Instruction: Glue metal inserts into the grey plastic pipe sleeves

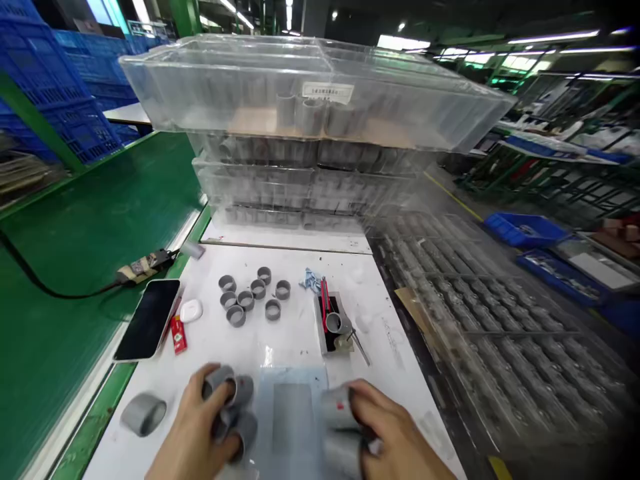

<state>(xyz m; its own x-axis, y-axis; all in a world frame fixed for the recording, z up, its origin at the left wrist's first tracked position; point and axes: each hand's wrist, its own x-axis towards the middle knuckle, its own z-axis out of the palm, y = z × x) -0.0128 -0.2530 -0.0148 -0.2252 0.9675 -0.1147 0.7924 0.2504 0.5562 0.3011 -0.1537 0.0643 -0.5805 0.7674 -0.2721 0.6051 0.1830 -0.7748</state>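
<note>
Cylinders (336,409), gray, short and blurred, lie in the grasp of a worker's right hand (393,430), one bearing a red mark, at the near end of a white counter (285,253), while the left hand (193,420) grips a cluster of gray tube pieces (243,392), partly hidden by its fingers. Between the hands lies a bluish sheet (320,383) with a gray rectangle (291,410) at its middle; a lone gray tube (137,413) rests on its side beyond the left hand. Farther up, a phone (147,320), a red packet (179,335) and a white case (191,311) crowd the left edge, across from a small box (327,341) bearing a red-handled tool (325,303) and a gray ring (344,325). Eight small gray rings (259,295) stand grouped mid-counter, near a crumpled blue wrapper (312,280). Stacked clear bins (225,83), holding more gray pieces, rise at the far end and block the view straight ahead. Clear molded trays (500,333) spread along the right, blue crates (45,67) tower at far left, and open blue bins (515,233) sit beyond the trays
</note>
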